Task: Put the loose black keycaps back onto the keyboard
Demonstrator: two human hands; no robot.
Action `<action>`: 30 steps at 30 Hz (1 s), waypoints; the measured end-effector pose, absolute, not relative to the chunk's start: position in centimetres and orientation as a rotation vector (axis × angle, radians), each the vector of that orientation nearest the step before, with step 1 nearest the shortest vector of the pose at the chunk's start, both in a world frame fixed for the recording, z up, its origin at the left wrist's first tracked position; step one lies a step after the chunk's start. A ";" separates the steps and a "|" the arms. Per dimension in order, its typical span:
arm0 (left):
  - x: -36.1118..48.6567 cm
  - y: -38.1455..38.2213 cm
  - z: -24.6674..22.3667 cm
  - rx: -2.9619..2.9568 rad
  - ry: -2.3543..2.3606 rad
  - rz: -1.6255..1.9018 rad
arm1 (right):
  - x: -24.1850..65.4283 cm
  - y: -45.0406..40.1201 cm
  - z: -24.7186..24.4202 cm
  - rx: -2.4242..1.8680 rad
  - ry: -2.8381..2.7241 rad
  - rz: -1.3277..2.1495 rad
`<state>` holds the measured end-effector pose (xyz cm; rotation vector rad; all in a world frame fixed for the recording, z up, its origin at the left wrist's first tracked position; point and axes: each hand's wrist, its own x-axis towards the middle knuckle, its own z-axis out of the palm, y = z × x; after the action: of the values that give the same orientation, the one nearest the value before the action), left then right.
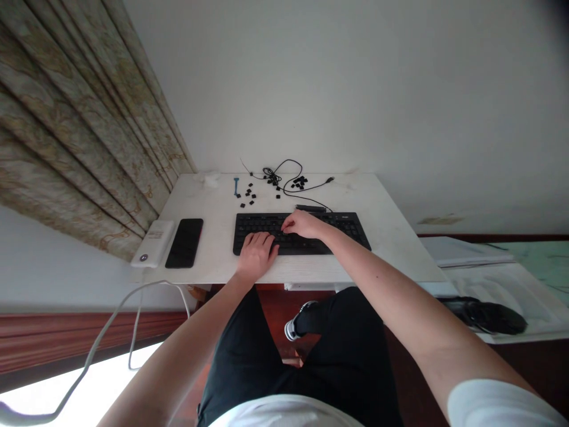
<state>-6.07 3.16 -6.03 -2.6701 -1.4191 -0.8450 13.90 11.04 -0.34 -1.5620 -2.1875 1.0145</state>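
A black keyboard [306, 244] lies flat on the white table. My left hand [256, 256] rests over its left front part, fingers stretched out and lying on the keys. Above the middle keys, my right hand [301, 225] is closed in a pinch, its fingertips down at the keyboard; whatever is between them is too small to make out. Loose black keycaps [248, 193] are scattered behind the keyboard, with another cluster of keycaps [300, 182] further right. Close to the keyboard's back edge lies a long black bar-shaped piece [311, 208].
A black USB cable [291, 161] coils along the table's back, near a small blue tool [236, 186]. On the left are a dark phone [184, 243] and a white device [153, 243] with a cable. Crumpled white tissue [208, 178] lies back left. The wall stands behind.
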 end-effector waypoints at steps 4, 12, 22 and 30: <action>-6.0 3.1 -5.9 -2.672 -1.432 -0.832 | 14.0 11.8 -0.3 -1.581 -2.236 1.064; -6.0 3.1 -5.7 -2.680 -1.436 -0.832 | 13.4 12.5 0.5 -1.591 -2.275 1.121; -6.1 3.2 -5.9 -2.718 -1.449 -0.843 | 12.6 13.9 0.7 -1.881 -2.331 1.193; -6.6 4.3 -5.6 -2.687 -1.533 -1.024 | 12.0 14.1 1.2 -1.964 -2.492 1.074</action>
<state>-6.62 4.29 -5.55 -2.6866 -1.5327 -1.0243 12.00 14.05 1.17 -1.9639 -2.4916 1.0739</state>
